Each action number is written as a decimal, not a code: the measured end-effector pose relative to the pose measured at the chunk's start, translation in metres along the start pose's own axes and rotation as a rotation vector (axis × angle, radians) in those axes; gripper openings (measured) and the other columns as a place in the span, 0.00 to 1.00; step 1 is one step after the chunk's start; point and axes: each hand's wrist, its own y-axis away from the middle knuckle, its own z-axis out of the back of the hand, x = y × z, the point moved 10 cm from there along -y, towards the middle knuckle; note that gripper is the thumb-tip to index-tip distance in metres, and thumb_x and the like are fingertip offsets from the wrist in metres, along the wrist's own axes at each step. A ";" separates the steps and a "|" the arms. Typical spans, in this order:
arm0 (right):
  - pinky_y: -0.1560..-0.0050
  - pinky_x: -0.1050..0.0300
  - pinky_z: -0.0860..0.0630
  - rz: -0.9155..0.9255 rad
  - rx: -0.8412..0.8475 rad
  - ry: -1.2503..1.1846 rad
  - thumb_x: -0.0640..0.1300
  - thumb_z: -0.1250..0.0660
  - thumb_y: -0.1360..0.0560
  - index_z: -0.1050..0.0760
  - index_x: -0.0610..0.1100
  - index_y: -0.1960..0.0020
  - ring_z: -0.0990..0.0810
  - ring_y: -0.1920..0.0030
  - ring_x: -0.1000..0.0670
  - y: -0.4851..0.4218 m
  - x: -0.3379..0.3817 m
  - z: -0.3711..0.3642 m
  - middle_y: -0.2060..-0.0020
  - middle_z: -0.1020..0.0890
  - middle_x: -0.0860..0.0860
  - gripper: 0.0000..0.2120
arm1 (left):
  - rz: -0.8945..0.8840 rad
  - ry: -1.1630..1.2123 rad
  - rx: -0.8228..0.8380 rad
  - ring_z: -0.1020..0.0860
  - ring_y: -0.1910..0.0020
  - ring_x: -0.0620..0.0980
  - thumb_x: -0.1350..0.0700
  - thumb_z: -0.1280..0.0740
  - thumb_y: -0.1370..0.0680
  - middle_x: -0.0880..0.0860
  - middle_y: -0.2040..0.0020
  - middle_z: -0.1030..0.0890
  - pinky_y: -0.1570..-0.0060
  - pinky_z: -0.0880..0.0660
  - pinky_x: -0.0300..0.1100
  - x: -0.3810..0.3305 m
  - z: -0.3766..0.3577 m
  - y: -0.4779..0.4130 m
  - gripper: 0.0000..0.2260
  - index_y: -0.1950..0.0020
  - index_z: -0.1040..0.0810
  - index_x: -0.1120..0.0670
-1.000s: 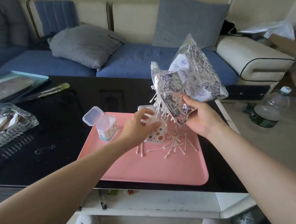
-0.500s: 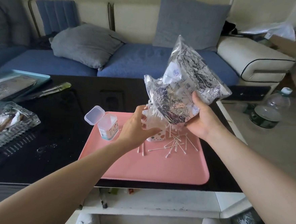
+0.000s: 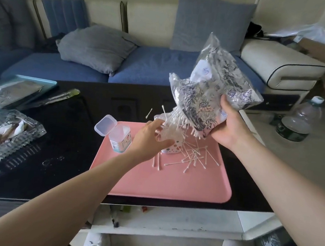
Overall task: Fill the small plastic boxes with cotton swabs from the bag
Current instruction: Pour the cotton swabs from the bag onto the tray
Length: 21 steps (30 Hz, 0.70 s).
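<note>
1. While right hand (image 3: 228, 125) grips the clear printed bag (image 3: 214, 88) mouth-down, swabs (image 3: 179, 124) spill onto dotted box (image 3: 172, 148), tray's (image 3: 153, 183) far middle.
2. Left hand (image 3: 147, 141) curls round that box.
3. Lid-open box (image 3: 121, 141), tray's far-left corner; fill unclear.
4. Loose swabs on tray.

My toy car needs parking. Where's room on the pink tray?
The tray is bare in its near half, from the loose swabs to the front edge. So is the black table between glass dish and tray. The far end is crowded: open box, dotted box, left hand, bag.
</note>
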 end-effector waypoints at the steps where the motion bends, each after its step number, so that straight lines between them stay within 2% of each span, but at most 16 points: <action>1: 0.37 0.39 0.26 0.002 -0.004 0.003 0.59 0.41 0.18 0.25 0.50 0.30 0.21 0.34 0.41 0.000 0.001 0.001 0.35 0.19 0.46 0.21 | 0.000 -0.006 0.004 0.22 0.49 0.49 0.45 0.23 0.28 0.47 0.45 0.25 0.48 0.22 0.49 0.000 0.000 0.000 0.23 0.38 0.25 0.50; 3: 0.38 0.39 0.25 0.002 -0.011 0.015 0.57 0.41 0.17 0.24 0.50 0.31 0.20 0.35 0.41 0.000 0.003 0.001 0.36 0.18 0.46 0.19 | -0.001 -0.004 0.015 0.22 0.49 0.50 0.45 0.23 0.29 0.48 0.45 0.24 0.49 0.23 0.48 0.001 0.000 0.000 0.22 0.40 0.24 0.50; 6: 0.40 0.40 0.24 0.010 -0.012 -0.001 0.55 0.41 0.17 0.22 0.49 0.35 0.18 0.38 0.42 0.003 0.005 0.001 0.38 0.17 0.47 0.17 | 0.018 0.039 0.030 0.22 0.47 0.49 0.46 0.22 0.29 0.46 0.44 0.23 0.46 0.22 0.50 0.002 0.001 -0.001 0.22 0.40 0.24 0.48; 10: 0.40 0.40 0.23 0.019 -0.018 0.036 0.53 0.40 0.17 0.23 0.48 0.33 0.19 0.37 0.42 0.003 0.008 0.003 0.37 0.18 0.46 0.17 | 0.045 0.121 0.009 0.22 0.50 0.44 0.49 0.20 0.31 0.41 0.48 0.24 0.46 0.22 0.47 0.003 0.004 0.001 0.24 0.42 0.29 0.48; 14: 0.41 0.41 0.24 0.033 -0.046 0.000 0.53 0.39 0.17 0.13 0.50 0.50 0.15 0.43 0.44 0.009 0.015 0.005 0.43 0.15 0.47 0.16 | 0.056 0.159 0.027 0.22 0.48 0.44 0.52 0.20 0.31 0.43 0.48 0.23 0.48 0.21 0.46 0.003 0.004 0.001 0.26 0.39 0.30 0.48; 15: 0.41 0.41 0.24 0.035 -0.047 0.012 0.52 0.39 0.17 0.13 0.51 0.51 0.15 0.44 0.44 0.010 0.017 0.004 0.44 0.15 0.47 0.16 | 0.056 0.157 0.030 0.21 0.47 0.45 0.52 0.20 0.31 0.44 0.48 0.23 0.48 0.20 0.46 0.002 0.004 0.001 0.27 0.38 0.30 0.47; 19: 0.45 0.44 0.22 0.033 -0.090 -0.002 0.51 0.37 0.18 0.19 0.48 0.43 0.14 0.46 0.44 0.012 0.020 0.006 0.46 0.14 0.47 0.11 | 0.021 0.057 0.017 0.21 0.48 0.45 0.48 0.20 0.32 0.43 0.47 0.22 0.48 0.20 0.49 0.001 0.012 0.003 0.28 0.37 0.29 0.45; 21: 0.46 0.44 0.22 0.038 -0.094 -0.004 0.53 0.37 0.19 0.18 0.48 0.44 0.14 0.45 0.45 0.012 0.022 0.005 0.46 0.14 0.47 0.13 | -0.023 -0.010 -0.027 0.22 0.48 0.45 0.47 0.23 0.33 0.44 0.45 0.22 0.50 0.20 0.50 -0.002 0.021 0.005 0.26 0.38 0.28 0.46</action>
